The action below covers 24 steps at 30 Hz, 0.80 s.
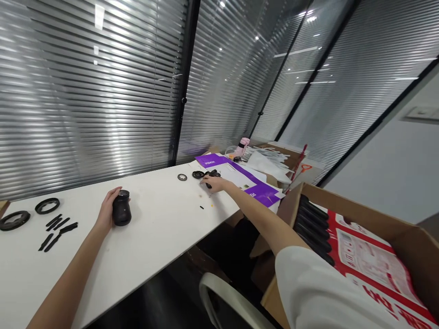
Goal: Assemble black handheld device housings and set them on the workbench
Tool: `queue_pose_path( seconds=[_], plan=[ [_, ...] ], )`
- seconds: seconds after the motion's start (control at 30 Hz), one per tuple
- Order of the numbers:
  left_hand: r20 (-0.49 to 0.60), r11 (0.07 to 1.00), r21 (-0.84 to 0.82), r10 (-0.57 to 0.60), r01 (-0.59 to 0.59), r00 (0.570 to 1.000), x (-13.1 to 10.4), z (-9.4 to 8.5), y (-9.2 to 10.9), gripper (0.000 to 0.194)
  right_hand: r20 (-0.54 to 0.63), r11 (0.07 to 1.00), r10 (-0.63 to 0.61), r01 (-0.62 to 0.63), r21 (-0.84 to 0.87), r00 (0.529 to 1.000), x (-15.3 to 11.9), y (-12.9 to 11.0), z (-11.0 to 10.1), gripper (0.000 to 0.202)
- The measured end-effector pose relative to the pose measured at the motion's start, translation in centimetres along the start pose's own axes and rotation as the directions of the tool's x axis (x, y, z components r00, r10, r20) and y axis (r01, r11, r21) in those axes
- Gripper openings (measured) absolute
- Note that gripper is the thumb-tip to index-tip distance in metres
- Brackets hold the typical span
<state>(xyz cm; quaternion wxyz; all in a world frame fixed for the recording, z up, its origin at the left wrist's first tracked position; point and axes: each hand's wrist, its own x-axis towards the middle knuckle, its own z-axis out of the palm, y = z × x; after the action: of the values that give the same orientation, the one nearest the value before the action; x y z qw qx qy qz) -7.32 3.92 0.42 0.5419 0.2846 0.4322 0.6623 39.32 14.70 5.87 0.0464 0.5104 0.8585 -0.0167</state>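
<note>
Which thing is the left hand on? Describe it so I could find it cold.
On the white table below the blinds, follow the left hand to the black cylinder standing upright against its fingers. It is the only tall, rounded piece; the black rings and strips further left lie flat.

A long white worktop point(161, 237) runs beside glass walls covered with closed grey blinds point(85, 91), ceiling lights reflected in them. A white chair point(222, 297) stands below.

On the white bench point(154, 237), the left hand point(107, 211) grips a black cylinder point(121, 210); the right hand point(214, 183) reaches toward two o'clock, touching small black parts point(209, 174).
</note>
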Motion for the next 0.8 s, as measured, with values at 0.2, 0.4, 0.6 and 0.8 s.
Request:
queue_pose_path(
  seconds=[0.2,0.4,0.6,0.8],
  plan=[
    [0.003,0.999,0.016,0.04,-0.04,0.999,0.5,-0.1,-0.5,0.047,-0.116,0.997,-0.055,0.062,0.054,0.992,1.8,0.4,-0.4,0.039],
    [0.029,1.0,0.008,-0.007,0.007,1.0,0.5,-0.4,-0.3,0.051,-0.437,0.79,-0.029,0.289,0.542,0.899,7.8,-6.4,1.1,0.046],
    [0.027,1.0,-0.003,0.021,-0.021,0.999,-0.2,-0.3,0.4,0.055,-0.465,0.059,0.085,0.462,0.885,0.881,13.9,-23.4,4.0,0.05],
    [0.079,0.999,0.014,0.049,-0.05,0.996,0.4,-0.5,-0.5,0.061,-0.322,-0.246,0.153,0.351,0.903,0.935,13.8,-32.7,3.7,0.039]
  ],
)
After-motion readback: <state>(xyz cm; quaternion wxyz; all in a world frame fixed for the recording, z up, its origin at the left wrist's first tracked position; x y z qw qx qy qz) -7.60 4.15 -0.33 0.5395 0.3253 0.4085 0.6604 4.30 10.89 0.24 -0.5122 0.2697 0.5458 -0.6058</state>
